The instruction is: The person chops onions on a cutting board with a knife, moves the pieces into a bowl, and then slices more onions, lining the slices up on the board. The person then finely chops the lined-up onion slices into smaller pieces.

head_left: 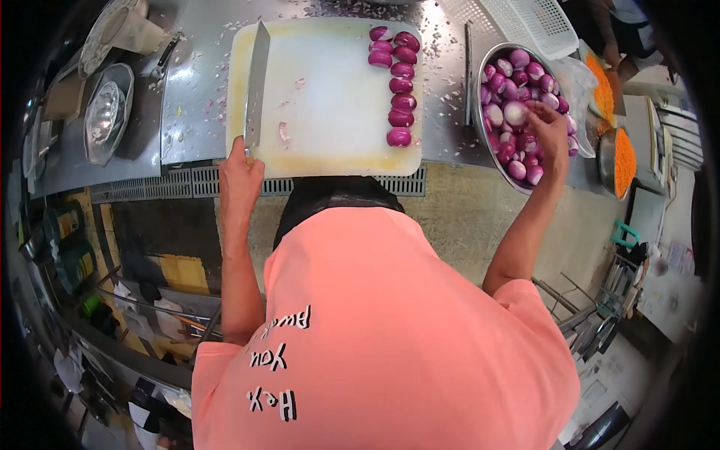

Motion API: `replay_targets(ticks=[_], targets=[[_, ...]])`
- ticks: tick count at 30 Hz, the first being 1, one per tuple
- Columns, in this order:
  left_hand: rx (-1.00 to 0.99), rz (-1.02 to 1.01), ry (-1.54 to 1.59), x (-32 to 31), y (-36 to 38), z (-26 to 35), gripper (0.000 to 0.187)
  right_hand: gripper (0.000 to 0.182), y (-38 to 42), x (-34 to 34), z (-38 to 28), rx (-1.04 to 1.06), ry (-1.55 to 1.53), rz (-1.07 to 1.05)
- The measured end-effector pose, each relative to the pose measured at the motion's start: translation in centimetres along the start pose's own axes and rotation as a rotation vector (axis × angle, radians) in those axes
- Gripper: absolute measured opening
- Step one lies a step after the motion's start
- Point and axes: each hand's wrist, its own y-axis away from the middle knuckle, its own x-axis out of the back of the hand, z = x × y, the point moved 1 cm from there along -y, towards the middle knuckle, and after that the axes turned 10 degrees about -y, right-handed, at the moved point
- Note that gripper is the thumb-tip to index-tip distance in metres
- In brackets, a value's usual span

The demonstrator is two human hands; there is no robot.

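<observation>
My left hand (pixel 241 176) is wrapped round the handle of a large kitchen knife (pixel 258 82), whose long blade lies along the left side of the white cutting board (pixel 322 161). My right hand (pixel 551 131) reaches into an oval metal bowl (pixel 480 127) of peeled red onions, its fingertips closed against a pale-sided red onion (pixel 515 113). Part of that grip is hidden. Onion halves (pixel 401 101) line the board's right side in a column, with a shorter row beside its top. A few thin onion scraps (pixel 284 131) lie mid-board.
White plastic baskets (pixel 544 30) stand behind the bowl. To the right are a bowl of shredded orange food (pixel 624 161) and a tray of it (pixel 600 86), near another person's arm (pixel 609 45). Metal dishes (pixel 109 112) sit at left. Onion bits litter the steel table (pixel 199 97).
</observation>
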Motion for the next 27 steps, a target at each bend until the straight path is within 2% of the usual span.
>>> replay_targets(ticks=[2,4,5,7,8,9,11,14,15,17,18,20,21,25,27], targets=[[-0.005,0.003,0.042,0.2,0.2,0.6,0.039,0.025,0.8,-3.0,-3.8,0.126,-0.053,-0.046],[0.011,0.010,0.012,0.2,0.2,0.8,0.040,0.026,1.2,-7.8,-6.1,0.162,-0.156,-0.164],[0.013,0.009,-0.011,0.3,0.1,0.8,0.040,0.027,0.9,-10.6,-6.2,0.186,-0.209,-0.304],[0.020,0.026,-0.023,0.3,0.1,0.8,0.038,0.029,1.2,-17.9,-6.9,0.219,-0.241,-0.450],[0.004,0.027,-0.019,0.2,0.1,1.0,0.037,0.028,1.0,-21.1,-6.6,0.202,-0.138,-0.542],[0.008,0.029,-0.028,0.5,0.1,1.4,0.035,0.027,1.0,-24.7,-5.8,0.288,-0.105,-0.539],[0.007,0.017,-0.021,0.7,-0.1,1.3,0.034,0.027,0.9,-30.1,-5.2,0.218,-0.140,-0.675],[0.020,-0.028,-0.006,2.0,0.8,2.0,0.030,0.022,1.4,-33.6,-5.0,0.388,-0.007,-0.560],[0.031,-0.064,0.004,2.7,1.4,2.6,0.028,0.022,1.6,-33.7,-5.2,0.390,-0.010,-0.570],[0.024,-0.085,0.017,3.9,3.1,3.9,0.028,0.019,2.5,-33.4,-5.7,0.467,0.019,-0.372],[0.003,-0.105,0.033,4.4,3.9,4.5,0.028,0.019,2.7,-33.4,-5.5,0.467,0.017,-0.383],[0.001,-0.153,0.023,5.5,5.3,6.2,0.027,0.015,3.2,-33.4,-5.3,0.671,0.136,-0.327],[-0.013,-0.204,0.012,5.7,5.9,6.5,0.027,0.010,3.6,-33.6,-5.4,0.691,0.110,-0.321],[-0.115,-0.235,-0.035,5.0,7.1,6.3,0.027,0.009,4.1,-34.0,-5.6,0.741,0.201,-0.289],[-0.140,-0.200,-0.052,3.6,7.2,5.6,0.034,0.009,4.1,-34.0,-5.5,0.741,0.152,-0.281]])
